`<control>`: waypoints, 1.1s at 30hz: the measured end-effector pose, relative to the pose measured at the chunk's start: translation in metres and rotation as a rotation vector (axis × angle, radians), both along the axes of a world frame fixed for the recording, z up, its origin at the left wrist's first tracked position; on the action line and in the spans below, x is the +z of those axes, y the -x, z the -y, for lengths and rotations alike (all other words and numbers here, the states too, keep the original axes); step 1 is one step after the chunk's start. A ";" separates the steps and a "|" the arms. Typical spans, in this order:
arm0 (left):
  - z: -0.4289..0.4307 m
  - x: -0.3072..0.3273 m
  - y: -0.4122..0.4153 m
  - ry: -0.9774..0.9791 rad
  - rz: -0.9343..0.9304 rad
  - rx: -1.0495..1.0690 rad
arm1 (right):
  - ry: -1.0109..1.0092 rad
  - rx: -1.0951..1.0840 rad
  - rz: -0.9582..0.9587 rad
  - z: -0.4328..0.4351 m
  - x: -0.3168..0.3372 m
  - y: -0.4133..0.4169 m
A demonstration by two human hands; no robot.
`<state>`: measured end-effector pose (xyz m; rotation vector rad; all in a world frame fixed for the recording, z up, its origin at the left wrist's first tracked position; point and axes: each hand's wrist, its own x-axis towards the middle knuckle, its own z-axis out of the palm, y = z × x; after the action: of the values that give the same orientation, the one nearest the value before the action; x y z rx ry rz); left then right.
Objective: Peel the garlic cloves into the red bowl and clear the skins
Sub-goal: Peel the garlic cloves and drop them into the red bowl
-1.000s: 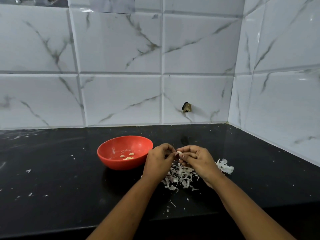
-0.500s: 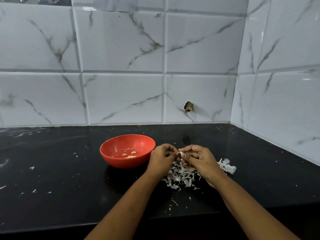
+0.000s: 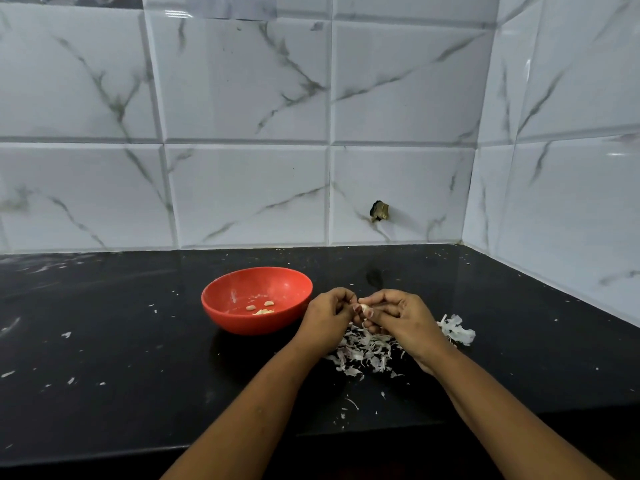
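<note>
- Head view: wall tiles (image 3: 242,81) glossy white w/ grey marble veins, rectangular, bevelled edges; ragged dark hole (image 3: 379,211) in one low tile.
- Table (image 3: 104,341) is black polished stone, reflective, speckled w/ tiny white flakes.
- Red bowl (image 3: 242,325): round, smooth plastic-looking, upright on table just left of the hands; whitish smears inside.
- Skins (image 3: 363,351): papery white curled shreds heaped on table under and right of the hands, a few strays nearer the front edge.
- L hand (image 3: 329,317) and R hand (image 3: 405,317) touch fingertip to fingertip above the heap, fingers curled, both pinching one garlic clove (image 3: 365,308).
- Clove pale, smooth, small; mostly hidden by fingers, so long axis and pointing can't be told.
- Peeled cloves (image 3: 263,308), approx 3, cream-yellow, lie at bowl bottom.
</note>
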<state>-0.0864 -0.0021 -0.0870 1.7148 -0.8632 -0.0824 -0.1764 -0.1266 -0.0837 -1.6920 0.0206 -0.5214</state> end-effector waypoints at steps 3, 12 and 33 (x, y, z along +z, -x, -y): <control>0.001 0.000 0.002 0.013 0.061 0.014 | -0.010 -0.021 0.009 0.001 0.000 -0.001; 0.004 -0.001 0.009 0.016 0.092 -0.023 | -0.042 -0.073 0.015 0.001 0.003 0.000; -0.001 0.001 0.016 -0.157 0.361 0.079 | -0.206 -0.188 0.044 0.005 0.007 -0.002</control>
<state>-0.1020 -0.0006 -0.0859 1.9432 -1.0736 0.2252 -0.1748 -0.1319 -0.0772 -1.4844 0.1968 -0.6740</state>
